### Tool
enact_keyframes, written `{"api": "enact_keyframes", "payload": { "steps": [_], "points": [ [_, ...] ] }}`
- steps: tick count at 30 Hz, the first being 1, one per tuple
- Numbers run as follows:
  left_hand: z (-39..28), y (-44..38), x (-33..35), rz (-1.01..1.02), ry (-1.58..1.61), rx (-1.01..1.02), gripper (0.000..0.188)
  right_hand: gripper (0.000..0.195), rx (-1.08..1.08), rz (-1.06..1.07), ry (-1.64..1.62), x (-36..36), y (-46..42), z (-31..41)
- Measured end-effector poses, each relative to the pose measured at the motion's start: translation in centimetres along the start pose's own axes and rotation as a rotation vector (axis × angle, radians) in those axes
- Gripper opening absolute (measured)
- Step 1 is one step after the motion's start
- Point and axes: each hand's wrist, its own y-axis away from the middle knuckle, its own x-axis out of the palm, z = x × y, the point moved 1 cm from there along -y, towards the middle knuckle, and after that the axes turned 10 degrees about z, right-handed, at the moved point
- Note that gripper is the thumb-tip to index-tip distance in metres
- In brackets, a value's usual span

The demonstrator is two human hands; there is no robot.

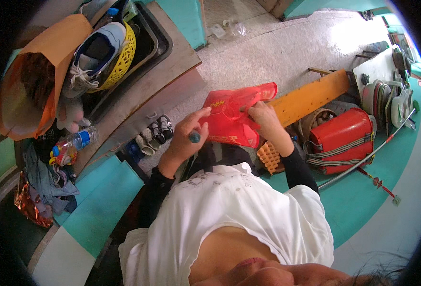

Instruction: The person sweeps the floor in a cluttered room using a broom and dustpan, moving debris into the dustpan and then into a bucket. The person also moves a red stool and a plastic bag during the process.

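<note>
A red bag with yellow print is held in front of my body, its handle loops spread to the right. My right hand grips the bag near its handles, fingers closed on the red material. My left hand is at the bag's left edge, its fingers curled around a dark teal, round-ended object, perhaps a handle; most of it is hidden in the fist. Whether the left fingertips also pinch the bag I cannot tell.
At left, a worktop bears a sneaker, a yellow basket, an orange paper bag and a plastic bottle. Shoes lie below. At right are an orange-yellow bench, a red bucket-like container and a metal pole.
</note>
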Motion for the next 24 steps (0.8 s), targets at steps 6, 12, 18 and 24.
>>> {"api": "enact_keyframes", "payload": {
  "steps": [6, 12, 18, 24],
  "points": [
    [2.0, 2.3, -1.5, -0.071, -0.017, -0.082, 0.028, 0.033, 0.125, 0.004, -0.113, -2.9, 0.9, -1.0],
    [3.7, 4.6, -2.3, -0.154, -0.006, -0.156, 0.024, 0.031, -0.009, -0.036, -0.267, -6.4, 2.5, -4.8],
    [5.5, 8.2, -3.7, -0.255, -0.040, -0.287, 0.020, 0.037, 0.277, -0.103, 0.059, -15.1, 6.2, -6.3],
    [5.6, 10.9, -5.1, -0.331, 0.022, -0.320, 0.018, 0.048, -0.004, -0.551, 0.251, -24.6, 12.4, -6.6]
  ]
}}
